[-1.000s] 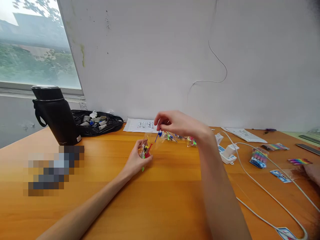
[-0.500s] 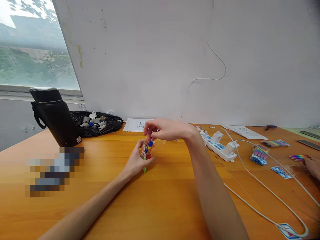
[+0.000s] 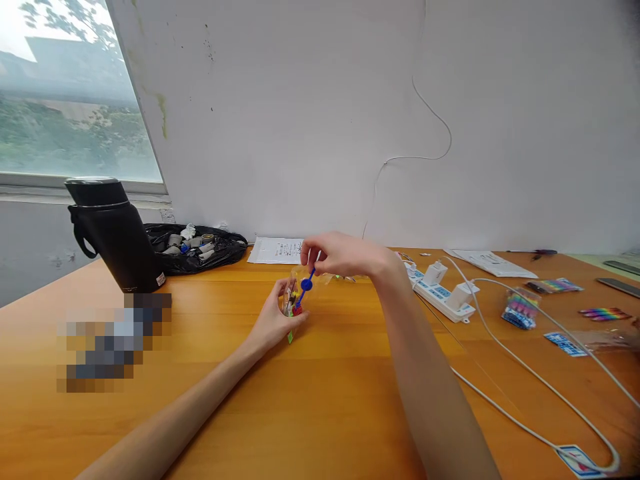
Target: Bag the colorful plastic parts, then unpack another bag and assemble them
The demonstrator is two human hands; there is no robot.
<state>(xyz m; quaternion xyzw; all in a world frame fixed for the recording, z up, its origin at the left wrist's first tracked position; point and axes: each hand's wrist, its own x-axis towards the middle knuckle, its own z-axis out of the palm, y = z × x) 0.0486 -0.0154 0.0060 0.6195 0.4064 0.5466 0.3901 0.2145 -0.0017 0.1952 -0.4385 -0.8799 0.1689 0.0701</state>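
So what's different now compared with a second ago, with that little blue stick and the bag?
The right hand came down and in from above, bringing the blue stick to the mouth of the small clear bag; its lower end now sits among the coloured sticks inside. The left hand kept its grip on the bag on the table. The black flask and power strip stayed put.

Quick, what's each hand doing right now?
Left hand: closed around a small clear bag of coloured pieces, upright on the table.
Right hand: fingers pinching a blue stick at the bag's mouth.
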